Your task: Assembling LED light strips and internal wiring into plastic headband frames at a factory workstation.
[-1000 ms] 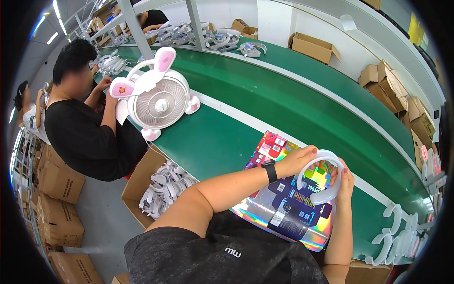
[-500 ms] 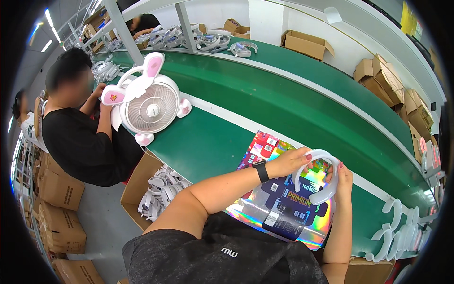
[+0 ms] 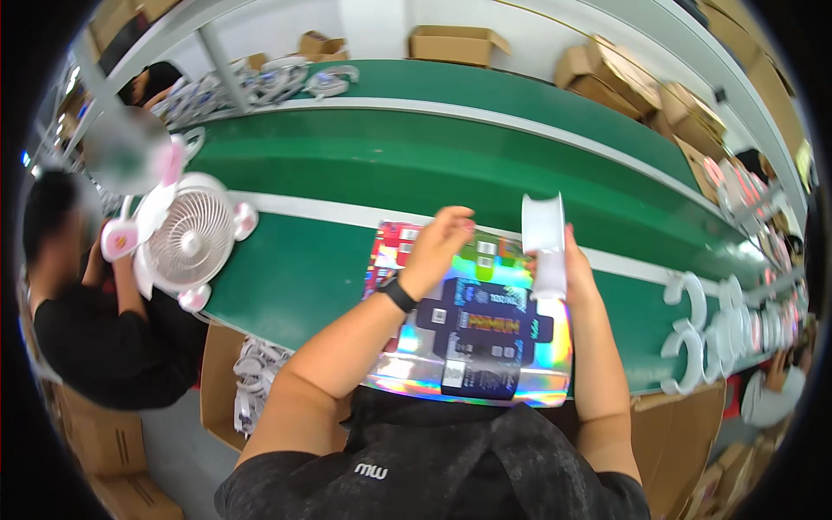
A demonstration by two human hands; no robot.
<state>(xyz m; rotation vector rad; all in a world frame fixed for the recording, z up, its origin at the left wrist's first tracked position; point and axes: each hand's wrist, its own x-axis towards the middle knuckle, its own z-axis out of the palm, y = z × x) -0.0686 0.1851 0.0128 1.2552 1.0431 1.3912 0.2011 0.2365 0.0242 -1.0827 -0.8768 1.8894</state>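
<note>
A flat, unfolded holographic carton (image 3: 472, 334) with a dark blue middle panel lies on the green table (image 3: 295, 277) in front of me. My right hand (image 3: 563, 260) holds a white curved plastic part (image 3: 544, 243) edge-on above the carton's far right corner. My left hand (image 3: 442, 247) hovers over the carton's far edge with its fingers loosely curled and nothing in it. A black watch sits on my left wrist.
A white fan with pink rabbit ears (image 3: 186, 238) stands at the left, held by a person in black (image 3: 95, 338). White C-shaped parts (image 3: 693, 334) lie at the right. An open box of white parts (image 3: 251, 386) sits below the table. Cardboard boxes (image 3: 455, 39) line the back.
My left hand has let go of the white part, which my right hand now holds turned edge-on. The view has swung left, so the fan sits lower and further left.
</note>
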